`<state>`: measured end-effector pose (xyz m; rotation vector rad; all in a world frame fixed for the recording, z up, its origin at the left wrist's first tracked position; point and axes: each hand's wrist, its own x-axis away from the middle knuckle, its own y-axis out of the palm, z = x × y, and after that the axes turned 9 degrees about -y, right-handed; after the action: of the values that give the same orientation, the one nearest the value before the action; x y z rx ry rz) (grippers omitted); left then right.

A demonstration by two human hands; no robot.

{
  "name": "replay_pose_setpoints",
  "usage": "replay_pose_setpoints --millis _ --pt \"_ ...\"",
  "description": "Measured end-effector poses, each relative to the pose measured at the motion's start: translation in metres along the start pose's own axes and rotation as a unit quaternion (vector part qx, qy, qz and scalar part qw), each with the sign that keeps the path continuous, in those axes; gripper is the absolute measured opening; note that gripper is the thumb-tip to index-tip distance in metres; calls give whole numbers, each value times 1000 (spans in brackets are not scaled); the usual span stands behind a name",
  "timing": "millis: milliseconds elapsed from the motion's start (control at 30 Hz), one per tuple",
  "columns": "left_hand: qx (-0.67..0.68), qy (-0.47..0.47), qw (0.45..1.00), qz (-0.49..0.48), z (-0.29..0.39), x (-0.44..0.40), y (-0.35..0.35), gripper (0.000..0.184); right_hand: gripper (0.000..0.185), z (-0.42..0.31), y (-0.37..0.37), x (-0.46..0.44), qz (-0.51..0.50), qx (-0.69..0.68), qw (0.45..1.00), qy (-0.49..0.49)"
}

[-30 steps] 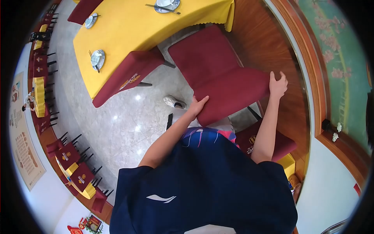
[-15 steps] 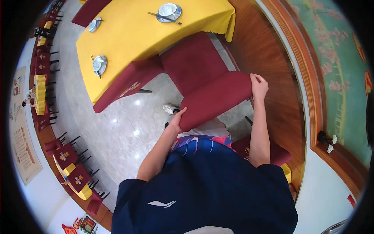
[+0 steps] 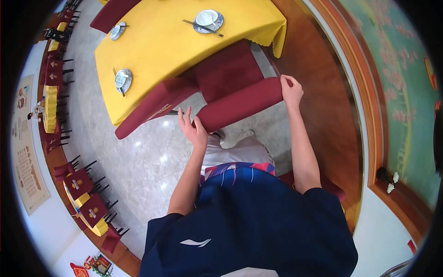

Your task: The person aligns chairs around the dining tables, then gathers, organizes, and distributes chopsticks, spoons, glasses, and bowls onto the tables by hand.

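A maroon upholstered chair [image 3: 242,102] stands in front of me, its backrest nearest and its seat partly under the table's edge. My right hand [image 3: 292,93] pinches the top right corner of that backrest between thumb and fingers. At the backrest's left end is my left hand [image 3: 194,131], its fingers spread and lifted; the thumb is close to the cover, and I cannot tell if it touches. Just left of it, another maroon chair [image 3: 154,107] is drawn up to the yellow tablecloth [image 3: 152,46].
Bowls on patterned plates with chopsticks form place settings [image 3: 208,21] on the table. A wooden wall panel [image 3: 318,78] rises close on the right. Behind me to the right is another maroon seat [image 3: 330,187]. Rows of maroon chairs [image 3: 78,182] line the far left across the grey floor [image 3: 138,171].
The chair has moved forward, toward the table, and its seat now sits further under the cloth. My left hand has loosened from the backrest and spread its fingers; my right hand keeps its grip.
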<state>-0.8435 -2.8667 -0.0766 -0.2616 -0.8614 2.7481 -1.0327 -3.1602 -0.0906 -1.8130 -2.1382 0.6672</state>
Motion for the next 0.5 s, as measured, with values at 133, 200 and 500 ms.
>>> replay_pose_setpoints --millis 133,200,500 --pt "-207 206 956 -7 16 -56 -4 42 23 -14 39 -29 16 25 999 -12" --pt "-190 190 963 -5 8 -86 1 39 24 -24 59 -42 21 39 999 -24" --pt "-247 185 951 -7 18 -184 14 21 26 -64 121 -98 50 101 993 -14"
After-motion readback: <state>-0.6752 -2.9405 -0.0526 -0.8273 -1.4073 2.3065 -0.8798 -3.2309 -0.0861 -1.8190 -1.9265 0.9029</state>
